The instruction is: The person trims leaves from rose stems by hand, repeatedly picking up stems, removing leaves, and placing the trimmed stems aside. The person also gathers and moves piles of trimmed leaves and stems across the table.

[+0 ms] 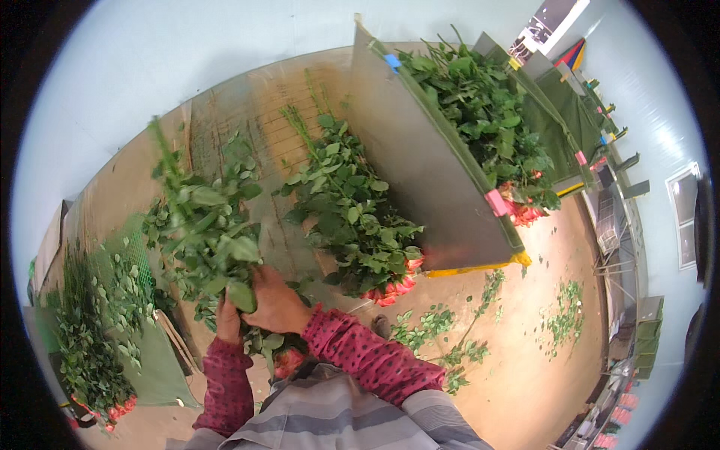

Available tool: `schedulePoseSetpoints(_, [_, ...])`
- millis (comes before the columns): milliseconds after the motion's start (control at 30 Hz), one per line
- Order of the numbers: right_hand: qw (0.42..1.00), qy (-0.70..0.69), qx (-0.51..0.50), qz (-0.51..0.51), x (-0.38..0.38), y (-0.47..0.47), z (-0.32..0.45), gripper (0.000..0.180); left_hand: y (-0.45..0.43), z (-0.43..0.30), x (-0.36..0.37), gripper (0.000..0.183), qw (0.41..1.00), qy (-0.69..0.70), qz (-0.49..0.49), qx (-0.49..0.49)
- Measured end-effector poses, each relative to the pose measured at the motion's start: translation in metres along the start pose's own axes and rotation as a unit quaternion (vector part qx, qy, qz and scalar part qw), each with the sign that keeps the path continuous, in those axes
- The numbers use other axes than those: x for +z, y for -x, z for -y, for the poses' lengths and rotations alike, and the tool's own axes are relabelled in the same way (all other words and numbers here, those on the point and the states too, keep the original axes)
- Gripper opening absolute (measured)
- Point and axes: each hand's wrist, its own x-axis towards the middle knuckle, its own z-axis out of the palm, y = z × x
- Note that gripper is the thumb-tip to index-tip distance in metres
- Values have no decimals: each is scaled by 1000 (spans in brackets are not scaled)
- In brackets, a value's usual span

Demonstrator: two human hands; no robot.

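A leafy bunch of rose stems [211, 225] slants away from my body, its cut ends pointing toward the far wall and slightly blurred. Around its lower part my left hand [229, 320] grips from the left, partly hidden by leaves. My right hand [278, 301] closes on the same bunch from the right, close to the left. A red-orange rose bloom [288, 361] shows below my hands, against my striped clothing. To the right, another bunch of roses [351, 197] lies on the worktable [225, 112], with its pinkish-red blooms [394, 289] at the near edge.
A grey divider panel [427, 169] with coloured clips stands right of the table; more roses [484, 107] lie behind it. At far left are another rose bunch [90, 337] and green netting [140, 253]. Cut leafy sprigs [461, 354] litter the floor [517, 315].
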Motion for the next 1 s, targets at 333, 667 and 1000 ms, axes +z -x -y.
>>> schedulePoseSetpoints(333, [999, -8, -43, -4, -69, 77, 28, 75, 98, -11, 67, 54, 999, -2, -22, 27])
schedulePoseSetpoints(667, [991, -48, -126, 15, -274, 214, 35, 75, 181, 56, 262, 50, 995, 85, 57, -11])
schedulePoseSetpoints(1000, [965, 43, 111, -235, -423, 402, -8, 34, 189, 109, 527, 37, 769, -317, 549, 79])
